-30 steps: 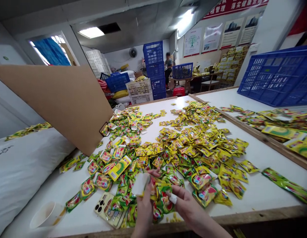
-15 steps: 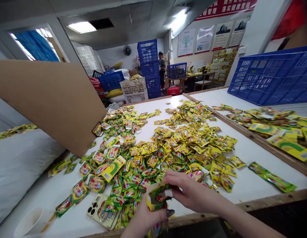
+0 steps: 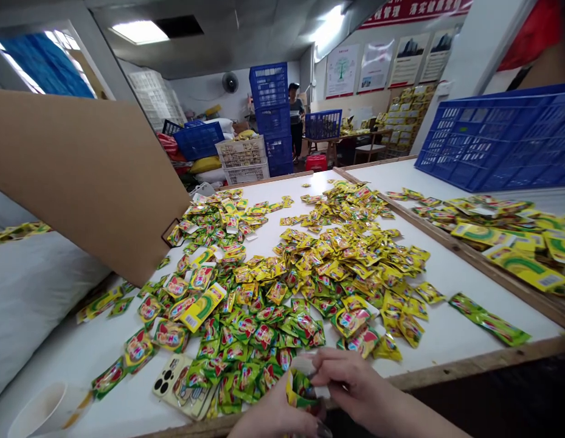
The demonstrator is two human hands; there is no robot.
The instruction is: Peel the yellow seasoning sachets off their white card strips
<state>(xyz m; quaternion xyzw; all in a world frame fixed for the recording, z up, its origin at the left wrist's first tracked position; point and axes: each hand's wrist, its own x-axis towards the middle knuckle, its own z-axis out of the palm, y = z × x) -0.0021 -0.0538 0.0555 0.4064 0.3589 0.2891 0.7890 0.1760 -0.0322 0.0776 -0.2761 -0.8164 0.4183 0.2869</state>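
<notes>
A big heap of small yellow and green sachets [image 3: 309,274] covers the white table [image 3: 455,334]. At the table's near edge my left hand [image 3: 275,417] is closed on an open yellow-green pouch [image 3: 300,389] with small sachets inside it. My right hand [image 3: 350,380] pinches at the pouch's mouth from the right; what its fingertips hold is hidden. Both hands sit just in front of the heap's nearest green sachets.
A phone [image 3: 175,383] lies half under sachets at the near left, and a paper cup [image 3: 45,413] stands at the left corner. A cardboard sheet [image 3: 81,176] leans over a white sack [image 3: 31,298]. Blue crates [image 3: 501,140], larger packets [image 3: 514,243] and a distant person [image 3: 295,115] are beyond.
Both hands drew back toward the table's near edge with the pouch. The right hand went from the heap to the pouch's mouth. The view shifted slightly.
</notes>
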